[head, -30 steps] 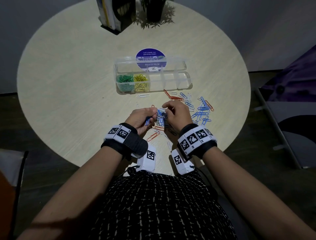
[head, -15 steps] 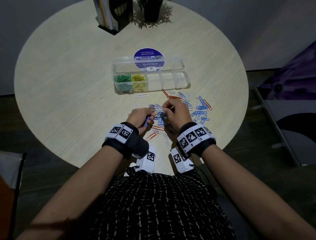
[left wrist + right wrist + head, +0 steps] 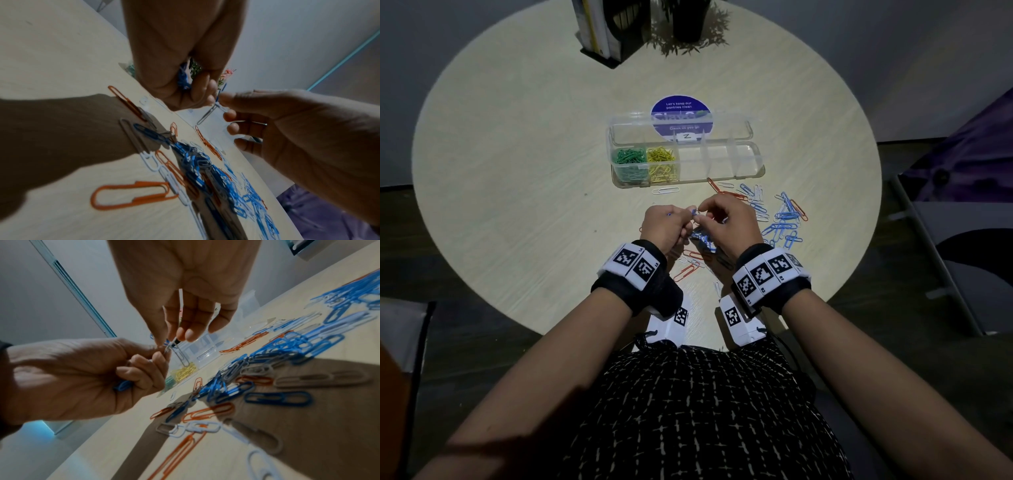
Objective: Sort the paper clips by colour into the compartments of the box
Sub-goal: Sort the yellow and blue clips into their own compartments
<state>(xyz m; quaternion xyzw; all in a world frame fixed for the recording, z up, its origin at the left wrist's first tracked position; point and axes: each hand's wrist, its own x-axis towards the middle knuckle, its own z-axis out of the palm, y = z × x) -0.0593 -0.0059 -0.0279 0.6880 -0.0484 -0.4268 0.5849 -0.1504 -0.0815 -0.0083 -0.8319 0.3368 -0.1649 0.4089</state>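
A clear compartment box [image 3: 756, 161] lies open mid-table, with green clips [image 3: 629, 161] in its leftmost compartment and yellow clips [image 3: 661, 161] in the one beside it. My left hand [image 3: 690, 214] grips a bunch of blue clips [image 3: 122, 385] in its curled fingers. Its fingertips [image 3: 205, 95] also pinch a blue clip [image 3: 221, 90]. My right hand [image 3: 703, 212] pinches a white clip [image 3: 180, 356] that hangs from the same spot. Both hands hover just above a loose pile of blue, orange and white clips [image 3: 780, 222].
A single white clip [image 3: 666, 190] lies in front of the box. A round blue sticker [image 3: 681, 109] shows under the box lid. A book stand [image 3: 602, 31] and a dark plant pot [image 3: 691, 20] stand at the table's far edge. A chair frame [image 3: 945, 274] is at the right.
Both hands have lifted and moved forward from the pile toward the box. The tangle of blue clips that was between them is gone, and only a blue and a white clip remain at the fingertips.
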